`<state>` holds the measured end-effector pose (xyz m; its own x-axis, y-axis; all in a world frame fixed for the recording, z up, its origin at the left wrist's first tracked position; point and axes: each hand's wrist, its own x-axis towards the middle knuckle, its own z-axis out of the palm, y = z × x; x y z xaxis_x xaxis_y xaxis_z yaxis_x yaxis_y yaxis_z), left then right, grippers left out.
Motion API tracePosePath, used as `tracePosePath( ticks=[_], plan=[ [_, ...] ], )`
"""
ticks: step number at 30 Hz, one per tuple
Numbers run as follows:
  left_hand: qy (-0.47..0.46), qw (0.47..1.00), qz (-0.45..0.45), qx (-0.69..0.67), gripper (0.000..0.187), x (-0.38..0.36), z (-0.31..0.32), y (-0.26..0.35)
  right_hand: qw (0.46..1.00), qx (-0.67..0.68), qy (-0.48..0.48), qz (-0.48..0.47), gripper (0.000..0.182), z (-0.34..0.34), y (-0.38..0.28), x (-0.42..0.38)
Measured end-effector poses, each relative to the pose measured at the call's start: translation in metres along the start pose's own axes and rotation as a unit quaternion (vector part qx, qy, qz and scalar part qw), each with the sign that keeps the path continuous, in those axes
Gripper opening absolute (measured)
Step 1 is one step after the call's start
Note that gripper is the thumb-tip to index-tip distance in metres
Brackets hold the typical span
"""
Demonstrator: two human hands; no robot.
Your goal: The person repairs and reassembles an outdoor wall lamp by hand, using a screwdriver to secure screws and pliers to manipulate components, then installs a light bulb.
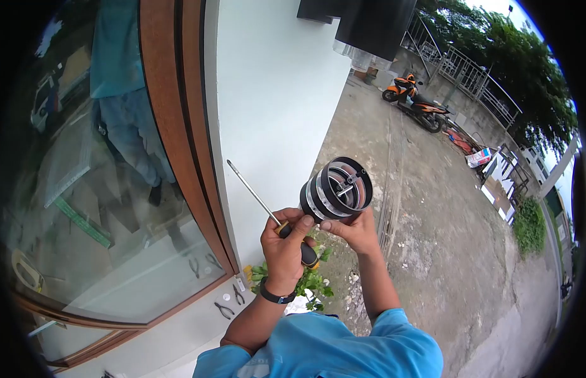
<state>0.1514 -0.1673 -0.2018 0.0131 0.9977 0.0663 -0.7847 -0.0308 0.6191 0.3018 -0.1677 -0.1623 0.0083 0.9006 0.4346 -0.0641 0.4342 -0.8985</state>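
My left hand (285,252) is closed around a screwdriver (258,200) with a black and yellow handle; its long shaft points up and to the left. The thumb of that hand also rests against the lower edge of a black, ringed, cylindrical light fixture part (317,196). Clear bands show between its black rings, and its open round end faces up and right, with a small metal bracket inside. Gripping the part from below and the right is my right hand (353,232), its thumb along the lower side and the other fingers mostly hidden behind it.
A black wall lamp (376,28) hangs on the white wall (274,94). Left is a wood-framed window (170,126). Pliers (224,310) and a second pair (238,294) lie on the ledge below. A leafy plant (315,290) stands underneath. An orange motorcycle (419,106) is parked beyond.
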Motion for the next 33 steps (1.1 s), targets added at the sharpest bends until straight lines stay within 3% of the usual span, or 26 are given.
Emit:
tracePosePath(
  ticks=[2,3,6,10,13,27,33],
  plan=[
    [-0.004,1.000,0.013,0.001,0.026,0.007,0.012,-0.001,1.000,0.027,0.009,-0.008,0.089,-0.004,-0.005,0.009],
    [-0.009,0.999,0.033,-0.004,0.025,0.014,0.017,-0.003,0.998,0.038,0.037,0.020,0.103,-0.002,-0.011,0.014],
    [-0.011,0.994,0.112,0.010,0.025,0.031,0.038,-0.006,0.992,0.118,0.035,-0.018,0.094,-0.006,-0.013,0.039],
    [0.011,0.988,0.152,0.007,0.026,0.060,0.058,-0.007,0.990,0.136,0.016,-0.036,0.084,-0.008,-0.028,0.075],
    [0.016,0.986,0.168,0.006,0.026,0.074,0.078,0.000,0.991,0.129,-0.018,0.017,0.085,-0.017,-0.040,0.102],
    [0.033,0.977,0.209,-0.003,0.024,0.099,0.115,0.002,0.999,0.019,-0.050,-0.004,0.076,-0.032,-0.070,0.152],
    [0.027,0.975,0.220,-0.016,0.023,0.101,0.118,0.004,0.998,0.036,-0.056,0.011,0.075,-0.028,-0.079,0.152]
  ],
)
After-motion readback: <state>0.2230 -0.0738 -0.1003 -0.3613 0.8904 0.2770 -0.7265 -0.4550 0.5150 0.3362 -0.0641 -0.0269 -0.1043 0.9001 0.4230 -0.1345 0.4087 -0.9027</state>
